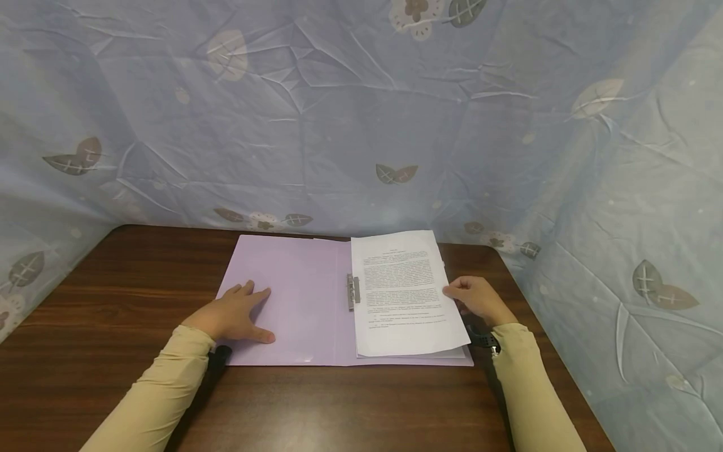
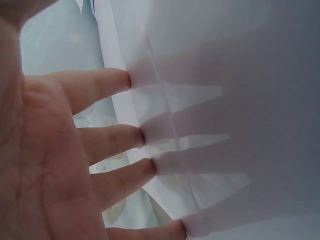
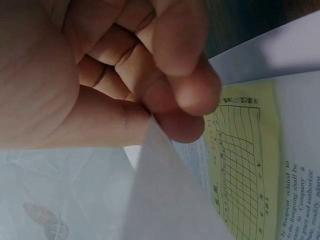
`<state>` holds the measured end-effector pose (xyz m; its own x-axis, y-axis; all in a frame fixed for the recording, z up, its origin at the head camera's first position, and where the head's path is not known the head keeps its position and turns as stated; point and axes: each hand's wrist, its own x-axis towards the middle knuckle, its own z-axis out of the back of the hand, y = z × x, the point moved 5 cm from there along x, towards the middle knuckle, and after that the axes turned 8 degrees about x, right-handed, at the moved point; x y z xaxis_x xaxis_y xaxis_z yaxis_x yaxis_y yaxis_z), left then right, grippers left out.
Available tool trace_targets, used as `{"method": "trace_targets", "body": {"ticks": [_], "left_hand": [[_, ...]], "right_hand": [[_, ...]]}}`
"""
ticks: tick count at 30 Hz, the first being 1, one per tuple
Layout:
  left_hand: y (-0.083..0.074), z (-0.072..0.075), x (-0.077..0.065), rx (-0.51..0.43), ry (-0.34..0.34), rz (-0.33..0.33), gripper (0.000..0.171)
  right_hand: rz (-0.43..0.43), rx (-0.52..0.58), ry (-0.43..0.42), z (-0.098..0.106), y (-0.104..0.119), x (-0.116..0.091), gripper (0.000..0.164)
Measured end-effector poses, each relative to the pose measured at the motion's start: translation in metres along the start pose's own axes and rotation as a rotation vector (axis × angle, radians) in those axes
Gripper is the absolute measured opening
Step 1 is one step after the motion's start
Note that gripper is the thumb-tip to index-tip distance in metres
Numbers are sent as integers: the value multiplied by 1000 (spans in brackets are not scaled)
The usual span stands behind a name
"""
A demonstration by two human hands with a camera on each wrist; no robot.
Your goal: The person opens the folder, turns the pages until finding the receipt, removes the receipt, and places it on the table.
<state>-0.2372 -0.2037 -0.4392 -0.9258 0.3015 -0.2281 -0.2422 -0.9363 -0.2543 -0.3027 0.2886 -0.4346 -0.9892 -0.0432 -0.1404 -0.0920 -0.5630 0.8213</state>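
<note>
A lilac folder [image 1: 299, 295] lies spread on the table, with a metal clip [image 1: 353, 292] at its spine. Over its right half is a printed sheet [image 1: 403, 307], its right edge raised. My right hand [image 1: 480, 298] pinches that edge between thumb and fingers. Beneath the lifted sheet, the right wrist view shows a yellow printed form [image 3: 245, 160] with a grid, lying on another printed page [image 3: 300, 120]. My left hand [image 1: 234, 314] rests on the folder's left cover, fingers spread; in the left wrist view its fingertips [image 2: 135, 135] touch the cover.
The dark wooden table [image 1: 339, 408] runs under the folder and along both sides. A pale blue curtain with leaf prints [image 1: 339, 125] hangs behind the table's far edge and down the right side. A dark band [image 1: 482, 339] circles the right wrist.
</note>
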Motion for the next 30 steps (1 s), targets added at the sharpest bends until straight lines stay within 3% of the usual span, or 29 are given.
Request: {"method": "trace_targets", "body": {"ticks": [13,25,30], "left_hand": [[-2,0,0,-2,-3,10,113],[-3,0,1,2,2,7,112],[-4,2,-1,-5,4,9,112]], "right_hand": [[-55,54,11,1,-5,2,29],[7,76,-15,5,-1,0,26],[35,128,-28,9,10,0,25]]}}
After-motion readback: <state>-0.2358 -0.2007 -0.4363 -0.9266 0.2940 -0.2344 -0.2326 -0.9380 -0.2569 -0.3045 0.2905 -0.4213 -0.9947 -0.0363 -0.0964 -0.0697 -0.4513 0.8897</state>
